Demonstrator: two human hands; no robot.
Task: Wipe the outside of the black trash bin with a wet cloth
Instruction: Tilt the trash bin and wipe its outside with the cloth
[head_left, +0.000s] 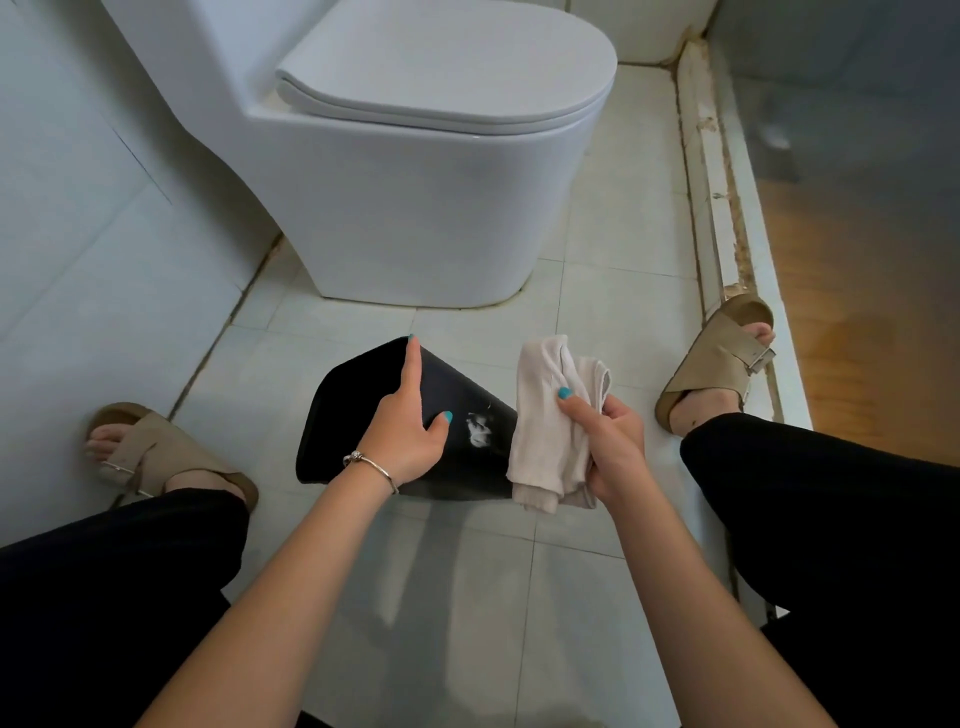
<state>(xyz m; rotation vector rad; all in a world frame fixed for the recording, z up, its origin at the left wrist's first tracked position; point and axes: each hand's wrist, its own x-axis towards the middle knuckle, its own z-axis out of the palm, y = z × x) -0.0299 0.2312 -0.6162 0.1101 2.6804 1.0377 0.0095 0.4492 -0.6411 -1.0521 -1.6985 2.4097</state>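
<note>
Black plastic trash bin (363, 415) lies tipped on pale floor tiles (613, 312) between the person's sandalled feet; its opening is hidden behind a white cloth (540, 415). A white toilet (415, 208) stands just beyond. The left hand (408, 436) rests flat on the bin, fingers straight. The right hand (608, 441) grasps the hanging cloth. A whitish smear (479, 428) marks the bin's side.

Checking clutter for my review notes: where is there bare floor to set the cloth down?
Bare tile lies between the toilet base and the trash bin, and nearer the camera beneath both forearms. It is crowded where the left hand steadies the bin and the right hand grips the cloth.
</note>
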